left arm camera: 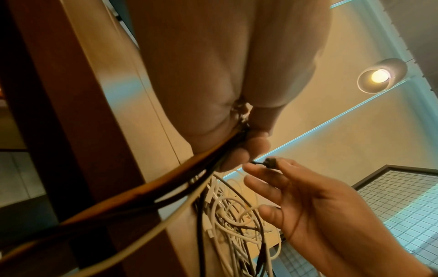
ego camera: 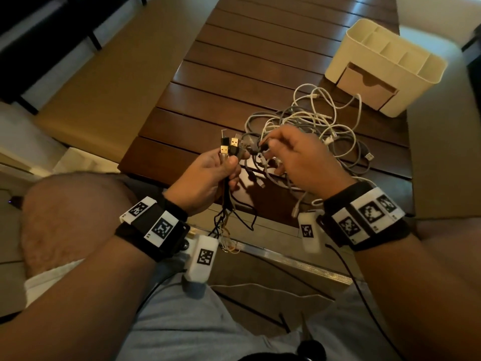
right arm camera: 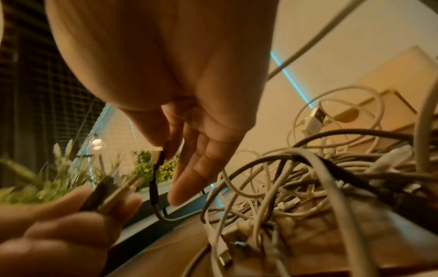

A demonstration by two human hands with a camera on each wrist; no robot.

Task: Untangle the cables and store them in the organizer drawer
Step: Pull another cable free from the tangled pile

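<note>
Two hands raised over table edge (ego camera: 182, 162). Head view: USB plugs (ego camera: 229, 148) clamped upright in left hand (ego camera: 208, 178); dark plug end (ego camera: 263, 146) pinched by right hand (ego camera: 299, 162) just beside — cable tangle (ego camera: 312, 131) beyond it, organizer drawer (ego camera: 367, 86) further right, shut.

Left wrist view: cords (left arm camera: 166, 183) gripped, trailing down.

Right wrist view: thumb and forefinger closed on dark plug end, other fingers (right arm camera: 189, 180) spread.

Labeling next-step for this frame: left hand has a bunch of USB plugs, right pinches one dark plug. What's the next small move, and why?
Probably draw the right hand toward the left hand and add its pinched dark plug to the USB plugs gripped there. Its cord still runs into the tangled cables on the table, so collecting ends before pulling seems sensible. The organizer drawer looks closed.
</note>
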